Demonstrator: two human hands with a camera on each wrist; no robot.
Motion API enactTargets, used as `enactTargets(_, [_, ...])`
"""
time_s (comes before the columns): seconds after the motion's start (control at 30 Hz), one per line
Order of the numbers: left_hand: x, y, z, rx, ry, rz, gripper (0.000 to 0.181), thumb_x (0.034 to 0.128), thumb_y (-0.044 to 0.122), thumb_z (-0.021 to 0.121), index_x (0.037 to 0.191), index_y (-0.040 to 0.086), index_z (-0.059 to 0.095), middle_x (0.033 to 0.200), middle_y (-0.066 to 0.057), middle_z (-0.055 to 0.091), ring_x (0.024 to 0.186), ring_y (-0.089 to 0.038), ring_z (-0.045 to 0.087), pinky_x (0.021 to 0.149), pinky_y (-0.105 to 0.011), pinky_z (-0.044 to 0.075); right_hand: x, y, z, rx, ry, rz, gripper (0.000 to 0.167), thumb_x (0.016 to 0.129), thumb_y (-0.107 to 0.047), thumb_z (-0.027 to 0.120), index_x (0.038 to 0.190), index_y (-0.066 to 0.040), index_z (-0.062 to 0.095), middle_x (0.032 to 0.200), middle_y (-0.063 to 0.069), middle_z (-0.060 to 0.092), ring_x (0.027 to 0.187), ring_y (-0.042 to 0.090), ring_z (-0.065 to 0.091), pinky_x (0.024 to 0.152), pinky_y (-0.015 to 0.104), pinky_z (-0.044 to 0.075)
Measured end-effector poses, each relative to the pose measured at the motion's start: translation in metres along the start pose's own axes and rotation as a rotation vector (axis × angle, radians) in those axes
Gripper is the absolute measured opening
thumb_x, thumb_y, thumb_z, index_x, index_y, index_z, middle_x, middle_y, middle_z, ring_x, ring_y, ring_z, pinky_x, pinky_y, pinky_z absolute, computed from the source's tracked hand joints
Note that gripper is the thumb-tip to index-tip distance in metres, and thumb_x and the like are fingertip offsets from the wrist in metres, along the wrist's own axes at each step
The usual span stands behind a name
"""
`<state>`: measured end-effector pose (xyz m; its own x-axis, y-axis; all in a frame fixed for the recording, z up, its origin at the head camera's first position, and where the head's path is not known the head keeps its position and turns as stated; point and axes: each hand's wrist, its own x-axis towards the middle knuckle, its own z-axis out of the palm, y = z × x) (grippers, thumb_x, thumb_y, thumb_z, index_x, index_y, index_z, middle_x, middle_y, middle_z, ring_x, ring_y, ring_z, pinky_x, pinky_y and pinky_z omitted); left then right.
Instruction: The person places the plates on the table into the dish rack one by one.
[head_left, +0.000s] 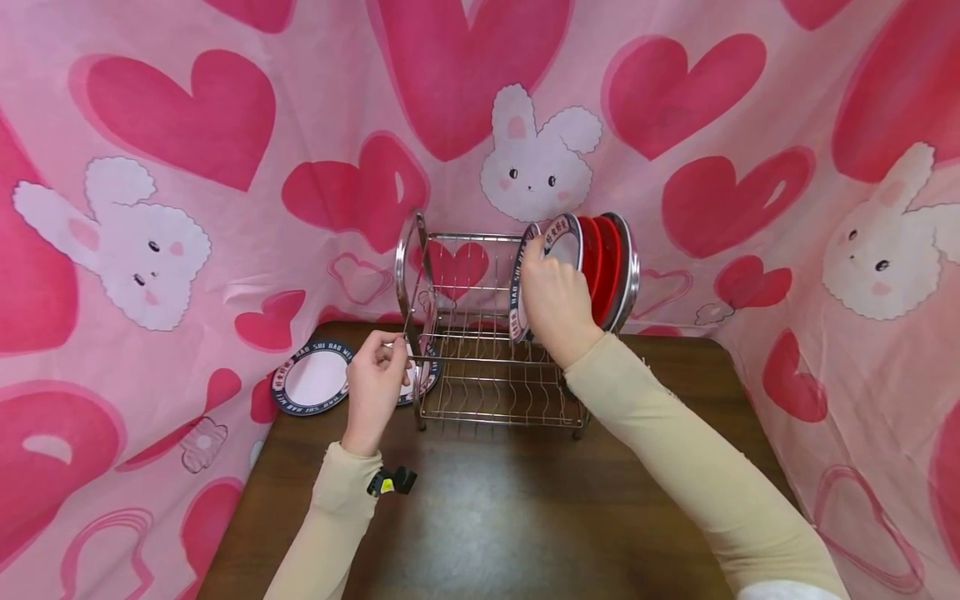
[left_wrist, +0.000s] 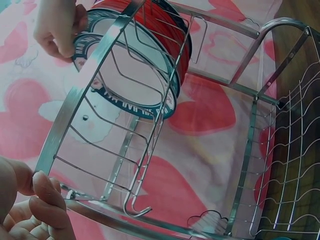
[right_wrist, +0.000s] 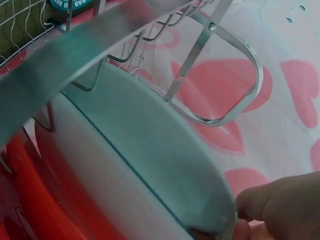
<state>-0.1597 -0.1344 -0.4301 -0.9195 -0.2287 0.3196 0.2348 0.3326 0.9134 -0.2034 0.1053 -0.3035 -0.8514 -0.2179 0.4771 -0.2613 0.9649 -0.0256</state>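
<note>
My right hand pinches the rim of a white plate with a dark lettered border, which stands on edge in the upper tier of a metal rack. Right of it, another patterned plate, red plates and a dark-rimmed plate stand upright. The right wrist view shows the fingers of my right hand at the edge of a plate's pale underside. My left hand grips the rack's upper front bar at its left end, as the left wrist view shows.
One patterned plate lies flat on the brown table, left of the rack. Another is partly hidden behind my left hand and the rack's left side. Pink cloth with hearts and rabbits hangs behind and at both sides.
</note>
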Motion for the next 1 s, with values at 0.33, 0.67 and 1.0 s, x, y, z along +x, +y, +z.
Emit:
enactTargets(0.33, [0.0, 0.001, 0.001, -0.017, 0.0, -0.004, 0.019, 0.1045, 0.016, 0.061, 0.108, 0.001, 0.072, 0.072, -0.014, 0.068, 0.05, -0.009, 0.057, 0.043, -0.02, 0.037, 0.005, -0.001, -0.006, -0.047, -0.017, 0.068, 0.035, 0.106, 0.001, 0.042, 0.13, 0.022, 0.056, 0.099, 0.034, 0.068, 0.08, 0.043, 0.074, 0.065, 0.049, 0.062])
enactTargets(0.67, [0.0, 0.004, -0.001, -0.032, -0.005, 0.001, 0.016, 0.104, 0.012, 0.061, 0.107, 0.0, 0.07, 0.073, -0.019, 0.069, 0.049, -0.007, 0.057, 0.044, -0.02, 0.037, 0.009, -0.003, -0.012, -0.083, -0.094, 0.131, 0.033, 0.107, 0.001, 0.041, 0.124, 0.023, 0.058, 0.096, 0.03, 0.067, 0.083, 0.04, 0.075, 0.068, 0.048, 0.062])
enactTargets(1.0, [-0.001, 0.004, -0.002, -0.028, -0.007, 0.009, 0.017, 0.1036, 0.01, 0.06, 0.11, -0.002, 0.07, 0.071, -0.015, 0.066, 0.049, -0.01, 0.056, 0.043, -0.021, 0.035, 0.01, -0.004, -0.014, -0.081, -0.105, 0.147, 0.03, 0.105, 0.003, 0.043, 0.113, 0.021, 0.066, 0.089, 0.027, 0.065, 0.079, 0.041, 0.074, 0.065, 0.049, 0.062])
